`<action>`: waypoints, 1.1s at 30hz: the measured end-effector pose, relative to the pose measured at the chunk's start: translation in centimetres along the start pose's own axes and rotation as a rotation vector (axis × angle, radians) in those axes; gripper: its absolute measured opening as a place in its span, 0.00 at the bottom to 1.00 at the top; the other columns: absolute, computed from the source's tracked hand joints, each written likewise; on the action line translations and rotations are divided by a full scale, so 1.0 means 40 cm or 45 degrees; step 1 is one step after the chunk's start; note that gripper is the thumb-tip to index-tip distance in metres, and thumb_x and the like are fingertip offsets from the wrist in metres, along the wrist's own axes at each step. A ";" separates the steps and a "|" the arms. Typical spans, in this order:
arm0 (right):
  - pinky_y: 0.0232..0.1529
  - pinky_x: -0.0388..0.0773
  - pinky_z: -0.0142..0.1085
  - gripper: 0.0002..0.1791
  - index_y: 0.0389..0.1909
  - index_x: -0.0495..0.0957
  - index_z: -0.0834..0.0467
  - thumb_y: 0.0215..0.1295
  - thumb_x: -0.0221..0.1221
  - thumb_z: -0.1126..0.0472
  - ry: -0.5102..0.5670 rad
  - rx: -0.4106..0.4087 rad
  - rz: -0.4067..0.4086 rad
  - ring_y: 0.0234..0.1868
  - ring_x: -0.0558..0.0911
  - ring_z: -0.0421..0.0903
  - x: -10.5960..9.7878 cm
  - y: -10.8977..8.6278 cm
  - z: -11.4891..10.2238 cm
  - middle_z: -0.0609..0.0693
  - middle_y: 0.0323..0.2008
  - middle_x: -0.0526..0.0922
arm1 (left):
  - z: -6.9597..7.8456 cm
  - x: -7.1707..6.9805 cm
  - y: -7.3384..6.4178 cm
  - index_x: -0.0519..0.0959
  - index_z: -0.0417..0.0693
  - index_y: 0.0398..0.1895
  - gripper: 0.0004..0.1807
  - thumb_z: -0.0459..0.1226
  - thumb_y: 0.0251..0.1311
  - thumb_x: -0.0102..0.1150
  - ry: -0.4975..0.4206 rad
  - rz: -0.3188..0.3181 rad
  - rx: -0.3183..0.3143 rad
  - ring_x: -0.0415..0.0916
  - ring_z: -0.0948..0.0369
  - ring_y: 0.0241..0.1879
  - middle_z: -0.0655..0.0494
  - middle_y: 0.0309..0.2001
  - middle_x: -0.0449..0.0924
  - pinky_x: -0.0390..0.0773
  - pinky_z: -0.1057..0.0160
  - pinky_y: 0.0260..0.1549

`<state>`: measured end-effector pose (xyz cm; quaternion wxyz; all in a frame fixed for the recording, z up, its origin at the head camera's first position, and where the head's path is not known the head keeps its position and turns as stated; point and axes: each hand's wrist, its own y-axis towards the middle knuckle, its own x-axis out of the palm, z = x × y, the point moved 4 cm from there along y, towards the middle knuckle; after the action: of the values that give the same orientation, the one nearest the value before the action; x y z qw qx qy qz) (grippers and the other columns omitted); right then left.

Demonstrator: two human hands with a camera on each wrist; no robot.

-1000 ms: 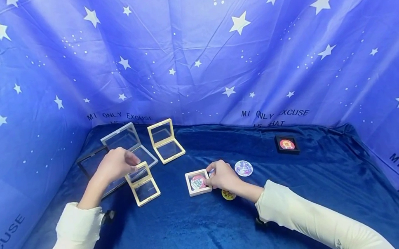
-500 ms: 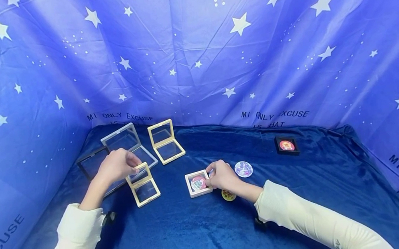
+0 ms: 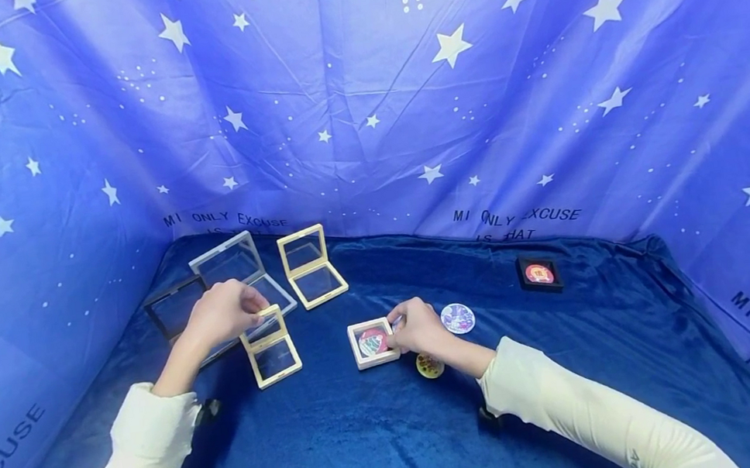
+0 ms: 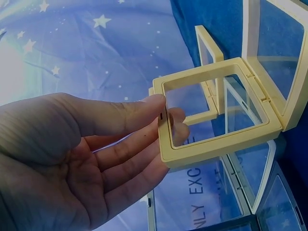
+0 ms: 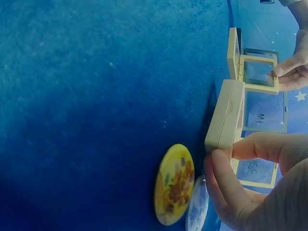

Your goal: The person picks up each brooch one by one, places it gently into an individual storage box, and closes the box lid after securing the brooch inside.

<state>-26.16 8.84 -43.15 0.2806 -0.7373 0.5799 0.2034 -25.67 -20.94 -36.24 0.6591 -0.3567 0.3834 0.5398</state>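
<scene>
My left hand (image 3: 226, 311) pinches the raised lid of a small cream display frame (image 3: 275, 361) between thumb and fingers; the frame stands unfolded on the cloth. In the left wrist view its clear film window (image 4: 216, 110) shows nothing inside. My right hand (image 3: 422, 330) pinches the right side of a closed cream display frame (image 3: 363, 362), which holds a red-and-white round badge (image 3: 372, 342) behind its film. Right beside that hand lie a yellow floral badge (image 3: 430, 365) and a purple-white badge (image 3: 458, 318).
Behind the left hand stand an unfolded grey frame (image 3: 250, 237) and a black frame (image 3: 156, 311), partly hidden by the arm. Another unfolded cream frame (image 3: 316, 301) stands farther back. At the right lies a black frame (image 3: 527, 283) with a red badge inside. Starry curtains (image 3: 355, 72) border the blue cloth.
The left hand and the unfolded cream frame shift very slightly to the right. The right hand keeps its hold on the closed frame, which barely moves.
</scene>
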 end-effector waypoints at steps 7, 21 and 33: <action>0.23 0.78 0.30 0.16 0.43 0.85 0.67 0.50 0.69 0.72 0.024 0.007 0.004 0.16 0.80 0.39 -0.028 0.008 -0.010 0.50 0.19 0.82 | 0.018 0.002 0.005 0.88 0.41 0.41 0.07 0.32 0.61 0.67 0.009 0.011 0.037 0.86 0.52 0.38 0.45 0.41 0.90 0.83 0.47 0.40; 0.29 0.86 0.36 0.21 0.50 0.82 0.72 0.52 0.66 0.76 0.145 0.062 0.030 0.20 0.78 0.38 -0.158 0.047 -0.010 0.51 0.22 0.80 | 0.098 0.017 0.031 0.88 0.41 0.41 0.07 0.33 0.62 0.67 0.004 0.011 0.155 0.88 0.51 0.41 0.47 0.40 0.90 0.84 0.47 0.44; 0.37 0.88 0.38 0.24 0.55 0.79 0.74 0.55 0.63 0.74 0.136 0.124 0.142 0.27 0.82 0.41 -0.335 0.077 0.022 0.61 0.37 0.85 | 0.178 0.046 0.052 0.89 0.42 0.40 0.06 0.32 0.61 0.69 0.010 0.021 0.250 0.88 0.52 0.41 0.48 0.39 0.90 0.85 0.51 0.44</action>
<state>-32.40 18.83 -35.98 0.2733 -0.6991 0.6433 0.1507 -26.65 -13.51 -34.79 0.6849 -0.2896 0.4399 0.5035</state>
